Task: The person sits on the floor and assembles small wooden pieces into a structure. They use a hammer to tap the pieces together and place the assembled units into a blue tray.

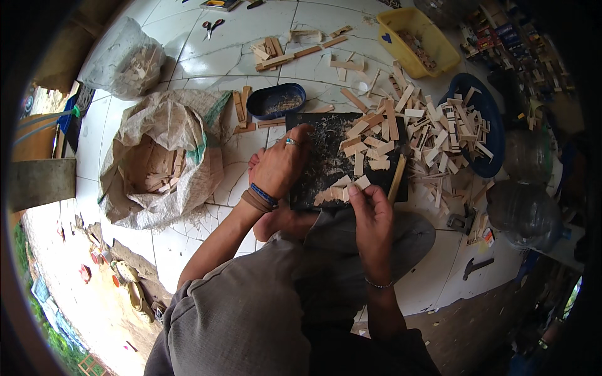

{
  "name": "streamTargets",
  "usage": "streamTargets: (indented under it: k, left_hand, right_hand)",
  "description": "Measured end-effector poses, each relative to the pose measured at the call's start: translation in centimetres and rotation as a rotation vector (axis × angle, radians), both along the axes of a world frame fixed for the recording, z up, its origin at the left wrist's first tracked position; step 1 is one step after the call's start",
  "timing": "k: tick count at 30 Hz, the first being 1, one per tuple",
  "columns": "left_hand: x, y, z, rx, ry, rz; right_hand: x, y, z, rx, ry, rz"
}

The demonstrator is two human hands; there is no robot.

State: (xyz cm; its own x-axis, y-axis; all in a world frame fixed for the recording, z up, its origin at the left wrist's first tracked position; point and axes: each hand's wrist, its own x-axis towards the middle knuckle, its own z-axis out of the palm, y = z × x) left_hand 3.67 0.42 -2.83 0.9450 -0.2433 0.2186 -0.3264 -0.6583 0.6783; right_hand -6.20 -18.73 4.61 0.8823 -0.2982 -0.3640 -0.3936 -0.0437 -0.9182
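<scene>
My left hand [281,164], with a ring and wrist bands, is closed over the left edge of a black board [313,188]. What its fingers hold, if anything, is hidden. Between the thumb and fingers of my right hand [374,210] is a small pale wood piece [363,182], pinched above the board's near edge. More wood pieces lie just beside it. Small wood blocks [359,164] cover the board's right part, and shavings are scattered over its left part. A wooden-handled hammer [398,177] leans along the board's right edge.
A heap of wood strips [433,125] spills around a blue basin [494,141]. At left stand an open woven sack [119,188] and a plastic bag [113,69]. A blue tray [256,109], yellow tub [389,56], scissors [213,28] and another hammer [478,268] are around.
</scene>
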Motion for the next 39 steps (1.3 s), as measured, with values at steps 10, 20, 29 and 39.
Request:
streamTargets:
  k: [10, 20, 29, 39]
  left_hand:
    - [0.8, 2.1, -0.2, 0.271, -0.291, -0.231]
    - [2.5, 0.8, 0.8, 0.643, -0.448, -0.375]
    - [2.7, 0.8, 1.0, 0.282, -0.035, -0.319]
    - [3.7, 1.2, 0.9, -0.728, 0.458, -0.230]
  right_hand:
    - [0.0, -0.1, -0.1, 0.002, 0.003, 0.009]
    - [-0.1, 0.1, -0.4, -0.042, -0.071, -0.017]
    - [-0.3, 0.0, -0.6, -0.037, -0.080, -0.025]
    - [-0.2, 0.2, -0.5, -0.039, -0.101, -0.024]
